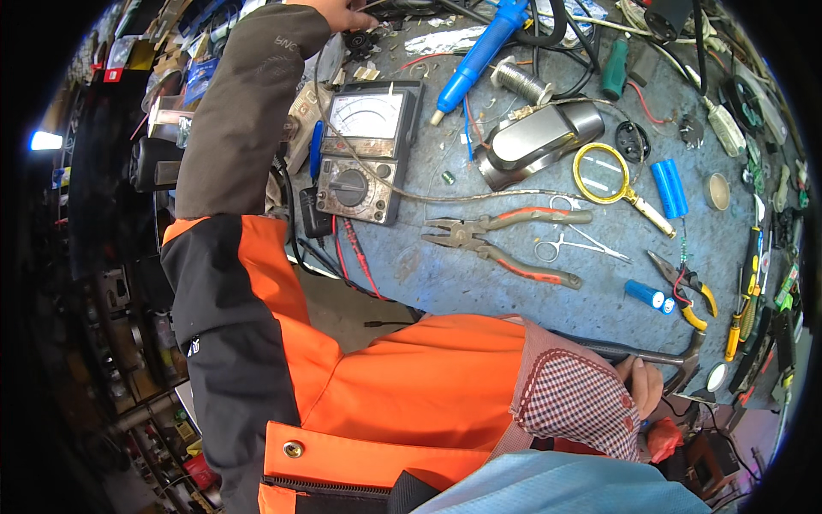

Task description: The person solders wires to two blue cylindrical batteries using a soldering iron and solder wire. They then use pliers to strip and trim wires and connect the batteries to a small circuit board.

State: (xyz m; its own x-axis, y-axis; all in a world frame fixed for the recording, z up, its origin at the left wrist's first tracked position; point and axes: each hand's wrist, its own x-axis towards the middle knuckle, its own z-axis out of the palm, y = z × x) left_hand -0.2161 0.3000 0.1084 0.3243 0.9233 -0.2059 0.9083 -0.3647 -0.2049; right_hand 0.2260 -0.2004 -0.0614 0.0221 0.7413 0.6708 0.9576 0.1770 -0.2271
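Dark-headed hammer (659,353) lying flat along the bench's near edge, gripped at the handle, claw head pointing right.

one head-worn fisheye view looks steeply down, close over the workbench (548,291).

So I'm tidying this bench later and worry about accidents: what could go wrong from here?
1. The left hand reaches far across, its sleeve over the analog multimeter; drawing back could drag the meter or its leads.
2. The right hand holds a hammer at the bench edge, close to the yellow-handled cutters and a blue battery, which it might knock off.
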